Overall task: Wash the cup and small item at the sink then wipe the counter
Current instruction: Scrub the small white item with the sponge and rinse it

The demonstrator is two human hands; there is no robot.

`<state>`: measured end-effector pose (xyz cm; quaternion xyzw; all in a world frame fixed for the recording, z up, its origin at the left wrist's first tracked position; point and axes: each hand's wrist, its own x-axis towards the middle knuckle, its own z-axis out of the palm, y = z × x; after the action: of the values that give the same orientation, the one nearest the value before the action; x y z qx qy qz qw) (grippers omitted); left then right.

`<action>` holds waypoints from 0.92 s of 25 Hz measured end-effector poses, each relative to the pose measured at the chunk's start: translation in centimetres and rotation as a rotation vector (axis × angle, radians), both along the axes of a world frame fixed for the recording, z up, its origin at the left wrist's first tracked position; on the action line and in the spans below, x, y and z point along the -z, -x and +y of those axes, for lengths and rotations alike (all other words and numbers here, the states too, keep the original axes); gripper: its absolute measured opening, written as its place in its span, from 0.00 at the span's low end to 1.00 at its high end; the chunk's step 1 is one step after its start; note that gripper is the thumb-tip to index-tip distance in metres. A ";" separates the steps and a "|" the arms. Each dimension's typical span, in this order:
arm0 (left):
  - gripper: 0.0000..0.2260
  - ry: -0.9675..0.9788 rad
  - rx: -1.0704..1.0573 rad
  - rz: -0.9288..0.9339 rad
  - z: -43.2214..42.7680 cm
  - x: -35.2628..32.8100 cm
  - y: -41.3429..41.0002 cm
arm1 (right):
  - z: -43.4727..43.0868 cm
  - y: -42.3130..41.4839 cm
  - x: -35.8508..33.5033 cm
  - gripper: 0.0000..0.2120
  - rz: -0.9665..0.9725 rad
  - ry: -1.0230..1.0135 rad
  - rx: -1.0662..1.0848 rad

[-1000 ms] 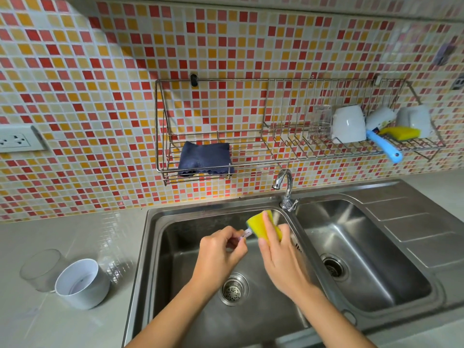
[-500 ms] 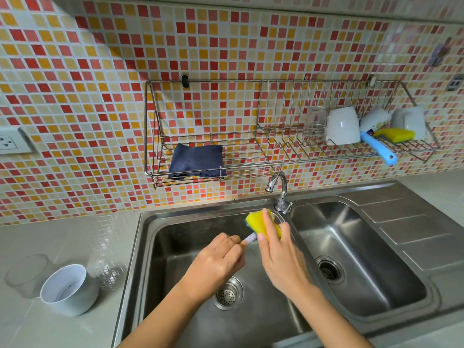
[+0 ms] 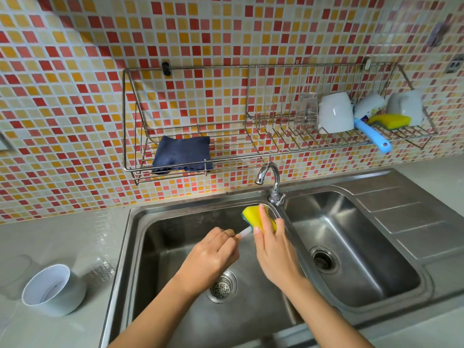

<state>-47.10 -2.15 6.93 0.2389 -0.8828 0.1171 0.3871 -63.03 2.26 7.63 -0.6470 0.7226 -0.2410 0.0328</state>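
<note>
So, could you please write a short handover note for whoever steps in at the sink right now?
Left hand: pinches the small white item over the left basin.
Right hand: holds the sponge against the item's far end.
Cup: on the counter left of the sink, beside a clear glass. The blue cloth lies in the wall rack.
Done: nothing finished; the item is mid-scrub, and no water shows at the tap.
Left: finish and rinse the item, wash the cup, then wipe the counter, probably with the cloth.
</note>
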 end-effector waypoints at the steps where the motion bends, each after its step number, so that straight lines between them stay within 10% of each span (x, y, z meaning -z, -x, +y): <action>1: 0.03 -0.010 -0.001 0.009 -0.1 0.1 0.4 | -0.2 0.4 0.3 0.30 0.005 0.011 -0.012; 10: 0.06 -0.157 -0.109 -0.019 -1.8 3.7 1.7 | -5.8 9.6 6.0 0.30 -0.342 -0.214 0.100; 23: 0.12 -0.073 -0.373 -0.045 -4.4 5.3 0.0 | -15.7 14.5 11.6 0.33 -0.141 -0.302 -0.178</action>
<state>-47.12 -6.58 1.60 0.4098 -0.8353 0.1601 0.3298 -77.50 -13.46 -3.99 -0.6777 0.6864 -0.1707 0.2011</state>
